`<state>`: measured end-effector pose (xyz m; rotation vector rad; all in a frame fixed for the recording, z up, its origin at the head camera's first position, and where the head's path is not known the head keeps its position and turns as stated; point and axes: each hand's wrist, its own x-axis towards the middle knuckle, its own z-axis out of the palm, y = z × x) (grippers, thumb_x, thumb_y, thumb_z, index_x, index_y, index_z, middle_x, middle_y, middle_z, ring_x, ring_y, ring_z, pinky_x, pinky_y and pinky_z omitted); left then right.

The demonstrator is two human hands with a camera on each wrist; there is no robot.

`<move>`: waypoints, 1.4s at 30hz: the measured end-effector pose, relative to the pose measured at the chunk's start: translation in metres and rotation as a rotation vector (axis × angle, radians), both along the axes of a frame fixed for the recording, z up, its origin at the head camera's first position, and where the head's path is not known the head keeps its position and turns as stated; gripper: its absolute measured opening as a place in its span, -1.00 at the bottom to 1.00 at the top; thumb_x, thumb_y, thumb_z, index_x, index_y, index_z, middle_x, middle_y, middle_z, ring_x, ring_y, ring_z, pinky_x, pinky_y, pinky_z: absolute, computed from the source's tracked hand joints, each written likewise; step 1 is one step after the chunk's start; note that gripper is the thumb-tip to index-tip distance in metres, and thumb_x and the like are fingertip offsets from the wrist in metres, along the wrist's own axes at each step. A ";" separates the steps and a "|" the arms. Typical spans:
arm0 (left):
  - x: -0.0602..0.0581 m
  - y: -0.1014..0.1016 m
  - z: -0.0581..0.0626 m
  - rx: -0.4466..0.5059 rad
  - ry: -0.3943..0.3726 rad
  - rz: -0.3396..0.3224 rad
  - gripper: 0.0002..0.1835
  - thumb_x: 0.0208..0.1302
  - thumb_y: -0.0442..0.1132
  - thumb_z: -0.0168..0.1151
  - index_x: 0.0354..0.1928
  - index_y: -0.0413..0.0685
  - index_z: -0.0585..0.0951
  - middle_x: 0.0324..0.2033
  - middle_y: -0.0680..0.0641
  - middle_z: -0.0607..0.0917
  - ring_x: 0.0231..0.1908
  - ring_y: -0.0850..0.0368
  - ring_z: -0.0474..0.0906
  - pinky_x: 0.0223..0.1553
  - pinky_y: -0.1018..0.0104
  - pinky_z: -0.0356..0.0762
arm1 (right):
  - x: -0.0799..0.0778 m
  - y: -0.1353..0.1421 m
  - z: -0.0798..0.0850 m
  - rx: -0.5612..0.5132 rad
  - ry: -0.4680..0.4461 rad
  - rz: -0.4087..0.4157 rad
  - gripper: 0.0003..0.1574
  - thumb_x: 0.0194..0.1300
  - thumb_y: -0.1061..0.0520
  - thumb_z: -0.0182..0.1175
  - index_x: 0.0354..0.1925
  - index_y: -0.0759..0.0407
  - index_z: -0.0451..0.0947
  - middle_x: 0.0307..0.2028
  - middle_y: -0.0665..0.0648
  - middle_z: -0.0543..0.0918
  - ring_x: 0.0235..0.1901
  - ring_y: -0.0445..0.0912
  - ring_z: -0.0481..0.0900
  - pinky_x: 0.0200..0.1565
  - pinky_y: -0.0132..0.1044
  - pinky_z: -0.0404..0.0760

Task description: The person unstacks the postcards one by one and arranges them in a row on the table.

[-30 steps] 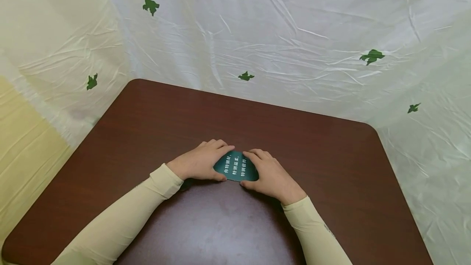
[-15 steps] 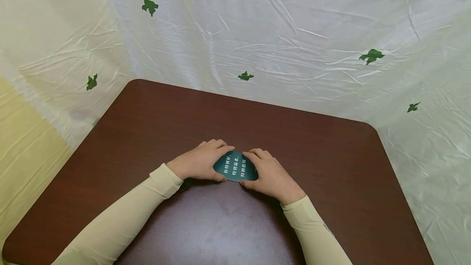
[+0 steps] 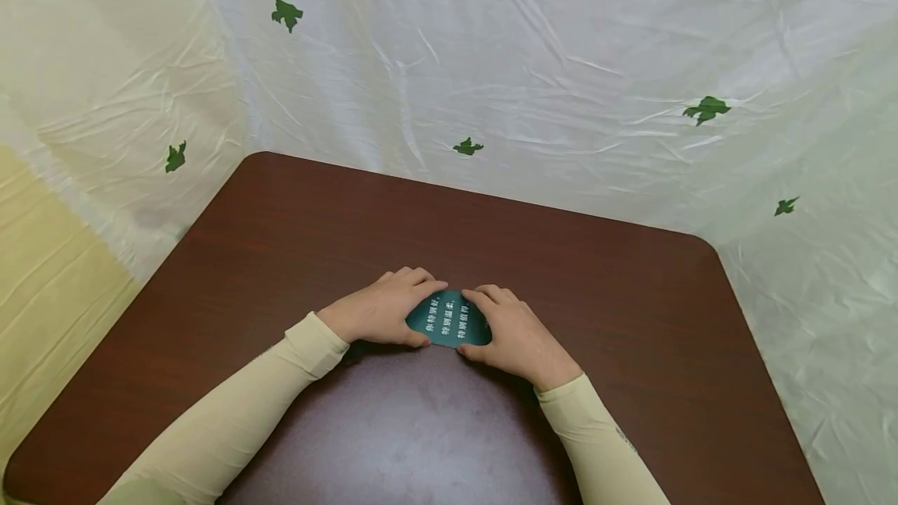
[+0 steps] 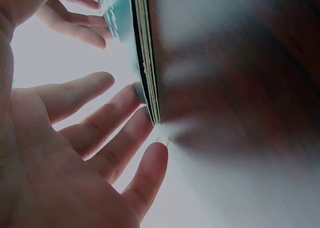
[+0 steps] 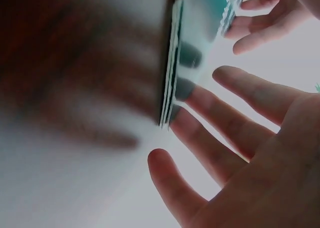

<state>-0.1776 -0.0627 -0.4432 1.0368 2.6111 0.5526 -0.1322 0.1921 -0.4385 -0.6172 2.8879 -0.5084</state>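
Teal card stack (image 3: 449, 319), glossy, white-lettered and pale-edged, is gripped by both hands (image 3: 521, 337).

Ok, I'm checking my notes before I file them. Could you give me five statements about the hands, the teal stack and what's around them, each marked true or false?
1. The teal stack bears white writing. True.
2. Only one hand touches it. False: the left hand and the right hand both do.
3. The dark brown table has rounded far corners. True.
4. Both forearms are bare. False: pale sleeves cover them.
5. The stack's side shows several layers. True.
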 end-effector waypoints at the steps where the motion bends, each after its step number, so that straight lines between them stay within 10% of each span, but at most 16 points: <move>1: 0.001 0.000 0.000 0.002 -0.007 -0.002 0.00 0.24 0.15 0.55 0.65 0.05 0.34 0.45 -0.05 0.47 0.38 -0.03 0.39 0.42 -0.02 0.38 | 0.000 0.001 0.000 0.002 -0.009 0.002 0.10 0.19 -0.20 0.59 0.56 0.09 0.42 0.44 0.12 0.53 0.40 0.11 0.48 0.39 0.18 0.54; 27: -0.004 -0.010 0.011 0.036 -0.061 0.023 0.00 0.25 0.12 0.57 0.66 0.08 0.32 0.47 -0.07 0.49 0.38 -0.06 0.40 0.41 -0.03 0.44 | -0.002 -0.001 0.003 -0.047 0.001 0.013 0.07 0.17 -0.21 0.60 0.54 0.03 0.46 0.44 0.08 0.54 0.39 0.10 0.50 0.37 0.15 0.54; 42: -0.035 -0.081 0.026 0.069 -0.069 0.158 -0.01 0.25 -0.04 0.58 0.66 -0.01 0.32 0.51 -0.13 0.46 0.37 -0.13 0.44 0.36 -0.10 0.54 | -0.057 -0.077 0.022 -0.015 0.066 0.098 0.01 0.19 -0.25 0.58 0.49 0.06 0.51 0.41 0.09 0.58 0.36 0.05 0.52 0.32 0.02 0.64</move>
